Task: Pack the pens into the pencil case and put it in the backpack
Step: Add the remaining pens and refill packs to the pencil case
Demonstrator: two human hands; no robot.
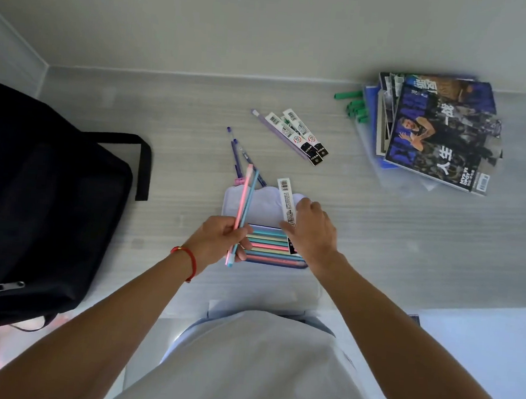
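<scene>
Black backpack (34, 206) lying well left, not yet needed. Pale pencil case (248, 204) lying open, already holding pens (266, 243). Left hand (220, 243) pinching pink and blue pens (245, 204); right hand (311, 231) pinching a barcoded refill pack (286, 204). Possibly crowding the tray, sending something rolling off.

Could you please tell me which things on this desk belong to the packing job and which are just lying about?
For the job:
pencil case, open
pink and blue pens, in the left hand
white packet, in the right hand
loose purple pens
packets
black backpack

Lying about:
magazines
green markers
</scene>
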